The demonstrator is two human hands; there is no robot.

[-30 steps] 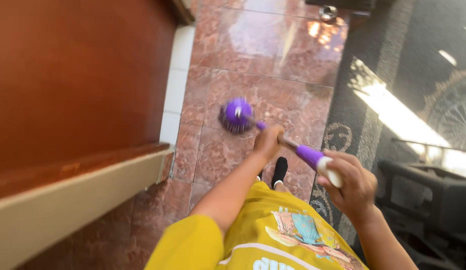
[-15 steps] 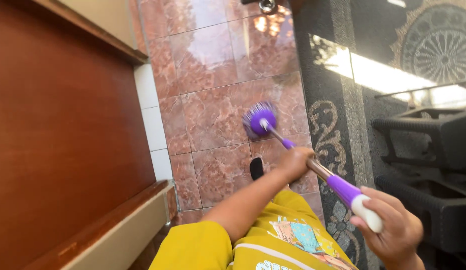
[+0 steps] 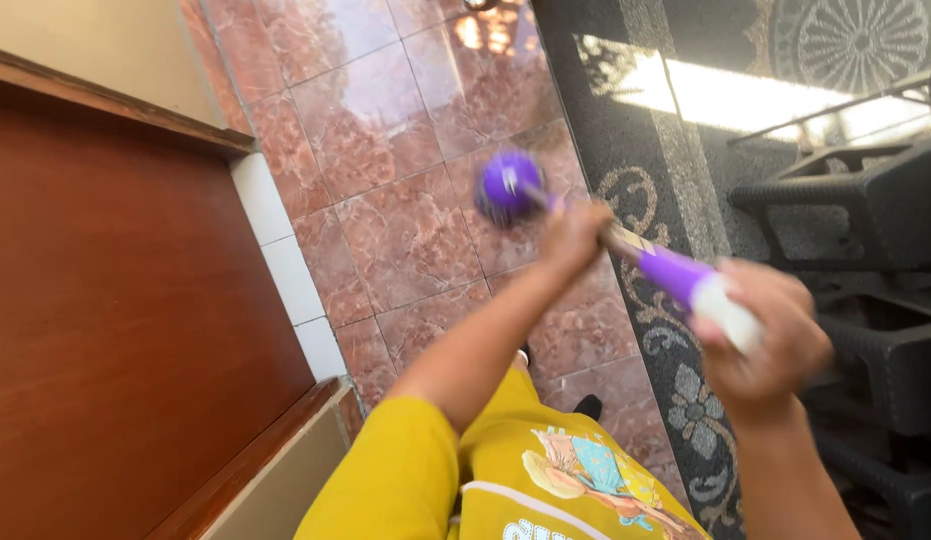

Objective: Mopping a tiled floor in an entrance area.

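A broom with a purple head (image 3: 507,186) rests on the reddish marble floor tiles (image 3: 405,150). Its stick runs back toward me and ends in a purple and white grip (image 3: 697,290). My left hand (image 3: 573,232) is closed around the stick partway down, just behind the head. My right hand (image 3: 767,340) is closed around the white end of the grip, nearer my body. Both arms are blurred. My yellow printed shirt (image 3: 545,480) fills the bottom of the view.
A tall dark red wooden surface (image 3: 115,330) stands at the left with white tiles (image 3: 285,270) at its foot. A black patterned floor border (image 3: 635,120) runs along the right. Dark woven furniture (image 3: 865,260) stands at the far right.
The view has swung, so the wooden surface sits lower and to the left. The broom head has shifted on the tiles, and both hands keep their hold on the stick.
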